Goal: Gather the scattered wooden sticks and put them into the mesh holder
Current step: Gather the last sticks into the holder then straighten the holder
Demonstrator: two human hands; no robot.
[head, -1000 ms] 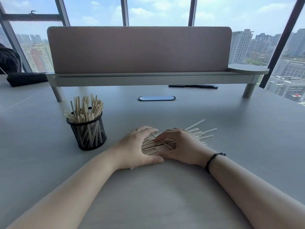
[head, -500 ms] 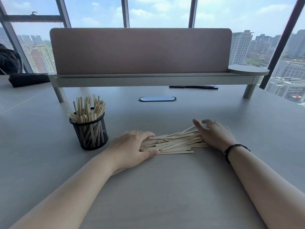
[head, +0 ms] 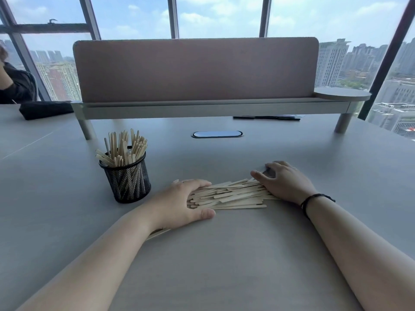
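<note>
A pile of pale wooden sticks (head: 233, 195) lies flat on the grey table, roughly lined up left to right. My left hand (head: 184, 203) cups the pile's left end, fingers over the sticks and thumb on the table in front. My right hand (head: 283, 181) presses against the right end with loosely bent fingers. One stick (head: 158, 234) pokes out from under my left wrist. A black mesh holder (head: 126, 178), standing left of the pile, holds several upright sticks.
A pink divider panel (head: 195, 70) on a raised shelf (head: 213, 107) crosses the table's back. A cable port (head: 217, 134) sits beneath it, a dark pen (head: 266, 118) to the right. At far left are a black bag (head: 45, 110) and a seated person (head: 13, 86).
My right hand moved from the middle of the pile to its right end. The sticks have been squeezed into a tighter, more aligned bundle between both hands.
</note>
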